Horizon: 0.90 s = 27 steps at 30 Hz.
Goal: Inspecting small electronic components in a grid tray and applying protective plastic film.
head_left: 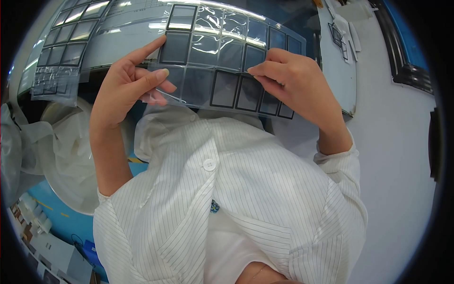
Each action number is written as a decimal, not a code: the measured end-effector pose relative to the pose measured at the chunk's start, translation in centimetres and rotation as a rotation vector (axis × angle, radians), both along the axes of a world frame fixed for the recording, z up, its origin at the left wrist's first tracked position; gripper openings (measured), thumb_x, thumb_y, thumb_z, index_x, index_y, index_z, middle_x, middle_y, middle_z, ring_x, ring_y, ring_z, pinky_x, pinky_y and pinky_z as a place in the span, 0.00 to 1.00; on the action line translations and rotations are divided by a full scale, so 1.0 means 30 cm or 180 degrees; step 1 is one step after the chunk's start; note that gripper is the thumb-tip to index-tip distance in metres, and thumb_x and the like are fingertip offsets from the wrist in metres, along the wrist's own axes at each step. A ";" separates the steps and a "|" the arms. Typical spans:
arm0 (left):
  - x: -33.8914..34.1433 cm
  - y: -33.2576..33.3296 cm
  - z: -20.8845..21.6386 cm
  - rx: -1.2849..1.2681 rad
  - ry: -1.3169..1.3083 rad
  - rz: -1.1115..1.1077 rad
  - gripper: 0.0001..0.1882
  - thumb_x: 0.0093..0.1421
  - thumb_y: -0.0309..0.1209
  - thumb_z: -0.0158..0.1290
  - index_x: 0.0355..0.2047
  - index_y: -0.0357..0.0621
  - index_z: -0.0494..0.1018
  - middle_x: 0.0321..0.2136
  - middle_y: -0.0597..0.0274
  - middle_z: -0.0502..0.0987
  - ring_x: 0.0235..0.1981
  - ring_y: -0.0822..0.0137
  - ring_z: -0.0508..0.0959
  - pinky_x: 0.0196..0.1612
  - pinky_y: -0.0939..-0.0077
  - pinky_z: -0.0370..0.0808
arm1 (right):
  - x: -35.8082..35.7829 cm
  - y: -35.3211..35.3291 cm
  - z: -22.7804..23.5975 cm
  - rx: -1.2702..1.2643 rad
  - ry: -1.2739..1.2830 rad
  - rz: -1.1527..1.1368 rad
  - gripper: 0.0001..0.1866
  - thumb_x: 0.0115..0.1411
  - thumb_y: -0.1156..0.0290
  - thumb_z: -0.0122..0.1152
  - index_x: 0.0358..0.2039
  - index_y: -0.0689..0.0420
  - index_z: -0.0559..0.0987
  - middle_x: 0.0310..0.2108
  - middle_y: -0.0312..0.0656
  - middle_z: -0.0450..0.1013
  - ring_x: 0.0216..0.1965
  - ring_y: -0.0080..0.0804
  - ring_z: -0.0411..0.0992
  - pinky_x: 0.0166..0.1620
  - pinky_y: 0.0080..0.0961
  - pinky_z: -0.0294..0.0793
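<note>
Both hands hold clear plastic sheet w/ dark rectangular black-framed panels [227,61], raised at chest level. L hand [125,90] fingers pinch its left edge; R hand [295,83] fingers pinch lower right. More such sheets [61,52] behind, left.

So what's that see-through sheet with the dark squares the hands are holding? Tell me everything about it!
The clear sheet looks like thin, shiny, crinkly plastic film. Dark, black-edged rectangles sit on it in rows, and ceiling lights glint off it. It is held up flat in front of the person's chest, sloping down toward the right. The left hand pinches its lower left corner, forefinger stretched along it; the right hand grips its right part with fingertips on top.
</note>
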<state>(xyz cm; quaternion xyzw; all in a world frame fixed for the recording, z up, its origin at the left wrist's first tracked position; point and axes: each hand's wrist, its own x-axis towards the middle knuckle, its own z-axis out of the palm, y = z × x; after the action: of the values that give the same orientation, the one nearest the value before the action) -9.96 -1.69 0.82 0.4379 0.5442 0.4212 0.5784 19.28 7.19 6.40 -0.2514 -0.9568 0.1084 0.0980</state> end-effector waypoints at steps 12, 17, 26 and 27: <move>-0.014 0.004 -0.005 0.0006 -0.0063 -0.0053 0.33 0.61 0.26 0.56 0.65 0.38 0.58 0.24 0.56 0.82 0.18 0.77 0.79 0.20 0.91 0.71 | -0.013 -0.024 0.025 0.0108 -0.0263 -0.0013 0.07 0.51 0.77 0.67 0.32 0.59 0.81 0.25 0.38 0.70 0.23 0.32 0.72 0.27 0.25 0.71; -0.016 0.001 -0.008 0.0023 -0.0083 -0.0044 0.33 0.61 0.26 0.55 0.65 0.37 0.57 0.25 0.56 0.82 0.18 0.77 0.79 0.21 0.91 0.72 | -0.010 -0.028 0.024 0.0165 -0.0262 -0.0012 0.07 0.51 0.77 0.67 0.33 0.59 0.81 0.24 0.38 0.70 0.22 0.31 0.72 0.26 0.24 0.71; 0.012 -0.033 -0.014 0.0348 -0.0218 0.0096 0.21 0.63 0.26 0.53 0.56 0.34 0.67 0.27 0.58 0.81 0.22 0.78 0.78 0.25 0.90 0.71 | 0.012 -0.038 0.022 0.0229 -0.0234 -0.0113 0.06 0.50 0.77 0.67 0.31 0.58 0.81 0.23 0.37 0.69 0.22 0.32 0.72 0.25 0.24 0.71; 0.011 -0.037 -0.014 0.0339 -0.0216 0.0090 0.21 0.63 0.26 0.53 0.56 0.34 0.67 0.27 0.58 0.81 0.22 0.78 0.78 0.25 0.90 0.71 | 0.019 -0.038 0.030 0.0253 -0.0340 -0.0149 0.06 0.50 0.77 0.67 0.31 0.58 0.81 0.23 0.37 0.69 0.22 0.32 0.72 0.25 0.24 0.71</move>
<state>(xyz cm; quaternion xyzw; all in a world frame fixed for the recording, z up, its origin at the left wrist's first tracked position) -9.63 -2.82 0.40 0.4458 0.5072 0.4723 0.5665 19.85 6.06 7.31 -0.2750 -0.9581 0.0544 0.0592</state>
